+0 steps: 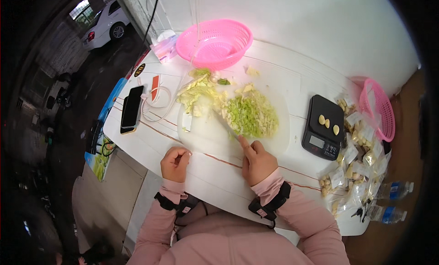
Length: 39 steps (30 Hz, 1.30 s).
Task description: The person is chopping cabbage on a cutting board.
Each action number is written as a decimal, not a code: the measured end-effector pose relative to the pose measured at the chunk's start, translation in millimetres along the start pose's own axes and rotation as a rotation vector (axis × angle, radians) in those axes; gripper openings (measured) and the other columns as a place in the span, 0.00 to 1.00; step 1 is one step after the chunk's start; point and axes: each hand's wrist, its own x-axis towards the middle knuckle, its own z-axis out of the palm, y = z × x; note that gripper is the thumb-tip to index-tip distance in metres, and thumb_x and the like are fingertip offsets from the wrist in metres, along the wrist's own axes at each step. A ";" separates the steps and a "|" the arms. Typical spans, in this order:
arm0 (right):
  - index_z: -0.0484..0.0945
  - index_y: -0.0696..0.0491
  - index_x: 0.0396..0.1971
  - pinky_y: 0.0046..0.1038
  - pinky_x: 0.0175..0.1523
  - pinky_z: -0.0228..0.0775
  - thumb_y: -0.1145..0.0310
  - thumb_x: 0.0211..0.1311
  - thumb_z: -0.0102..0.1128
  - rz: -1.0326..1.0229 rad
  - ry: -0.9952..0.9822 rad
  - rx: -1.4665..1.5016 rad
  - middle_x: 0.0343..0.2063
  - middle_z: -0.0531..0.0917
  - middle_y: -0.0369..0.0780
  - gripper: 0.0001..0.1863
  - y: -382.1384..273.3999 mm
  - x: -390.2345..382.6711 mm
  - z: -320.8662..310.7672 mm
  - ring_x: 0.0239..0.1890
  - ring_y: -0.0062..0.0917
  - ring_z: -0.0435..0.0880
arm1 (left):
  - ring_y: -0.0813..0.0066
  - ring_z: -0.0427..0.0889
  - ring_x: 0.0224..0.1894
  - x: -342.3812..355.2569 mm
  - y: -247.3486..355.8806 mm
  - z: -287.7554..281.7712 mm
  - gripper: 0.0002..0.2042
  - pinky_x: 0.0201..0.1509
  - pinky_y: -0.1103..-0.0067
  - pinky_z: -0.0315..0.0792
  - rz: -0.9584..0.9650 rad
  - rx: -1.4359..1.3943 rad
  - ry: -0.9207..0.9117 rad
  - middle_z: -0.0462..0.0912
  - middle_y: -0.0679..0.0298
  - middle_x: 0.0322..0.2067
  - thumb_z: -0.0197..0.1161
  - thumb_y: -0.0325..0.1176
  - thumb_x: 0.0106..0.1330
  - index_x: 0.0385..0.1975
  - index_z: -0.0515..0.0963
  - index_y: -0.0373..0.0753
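Observation:
My right hand is closed round the handle of a knife, index finger stretched along it. The knife's blade points up and left, between shredded cabbage and larger cabbage pieces. Both lie on a whitish translucent cutting board. My left hand is loosely curled near the board's front left edge, with nothing showing in it. A small white piece lies at the board's left. A green-ended piece and a pale scrap lie farther back.
A pink basket and tissue pack stand behind. Left are a phone and white cable. Right are a black scale bearing garlic cloves, bagged goods, another pink basket and water bottles.

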 end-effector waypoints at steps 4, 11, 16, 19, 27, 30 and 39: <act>0.68 0.48 0.58 0.35 0.27 0.73 0.74 0.54 0.54 -0.017 0.060 0.049 0.31 0.74 0.41 0.28 1.6 1.8 0.9 0.23 0.36 0.79 | 0.82 0.73 0.29 11.7 19.6 -5.4 0.04 0.34 0.84 0.69 -0.096 -0.106 -0.133 0.78 0.64 0.29 0.54 0.23 0.64 0.30 0.76 0.30; 0.70 0.49 0.58 0.34 0.30 0.72 0.80 0.54 0.53 -0.019 0.245 0.258 0.33 0.75 0.42 0.28 14.3 9.7 0.4 0.26 0.38 0.78 | 0.85 0.75 0.29 75.6 52.0 23.2 0.02 0.34 0.86 0.70 0.119 -0.031 -0.183 0.78 0.67 0.27 0.58 0.23 0.62 0.32 0.77 0.33; 0.70 0.50 0.57 0.33 0.32 0.71 0.80 0.55 0.52 -0.019 0.266 0.315 0.32 0.75 0.43 0.27 18.4 13.2 5.8 0.29 0.39 0.78 | 0.77 0.79 0.32 104.7 35.4 53.9 0.13 0.34 0.81 0.74 0.311 0.175 -0.336 0.79 0.59 0.37 0.57 0.17 0.54 0.40 0.77 0.36; 0.71 0.51 0.57 0.33 0.32 0.71 0.81 0.55 0.52 -0.007 0.276 0.311 0.31 0.75 0.44 0.26 19.3 12.1 7.5 0.28 0.39 0.78 | 0.67 0.77 0.45 108.2 36.4 55.1 0.20 0.48 0.78 0.72 0.445 0.379 -0.382 0.77 0.59 0.45 0.52 0.12 0.48 0.41 0.77 0.37; 0.71 0.51 0.56 0.33 0.31 0.71 0.80 0.54 0.52 -0.014 0.245 0.314 0.31 0.75 0.44 0.26 18.5 11.2 6.8 0.28 0.39 0.78 | 0.62 0.78 0.44 113.7 17.8 58.4 0.19 0.48 0.76 0.72 0.712 0.401 -0.413 0.79 0.59 0.42 0.55 0.13 0.45 0.38 0.79 0.38; 0.71 0.51 0.56 0.33 0.31 0.71 0.79 0.54 0.53 0.003 0.212 0.311 0.31 0.75 0.44 0.26 18.4 11.7 5.9 0.27 0.39 0.78 | 0.70 0.79 0.35 112.8 18.8 52.3 0.14 0.40 0.80 0.73 0.548 0.295 -0.487 0.79 0.60 0.37 0.60 0.15 0.47 0.35 0.79 0.37; 0.72 0.51 0.56 0.30 0.31 0.72 0.80 0.54 0.53 0.008 0.198 0.341 0.32 0.77 0.43 0.26 16.8 15.0 6.9 0.26 0.36 0.79 | 0.78 0.70 0.21 111.7 17.2 48.8 0.14 0.25 0.82 0.66 0.584 0.423 -0.376 0.74 0.65 0.24 0.74 0.27 0.46 0.32 0.78 0.36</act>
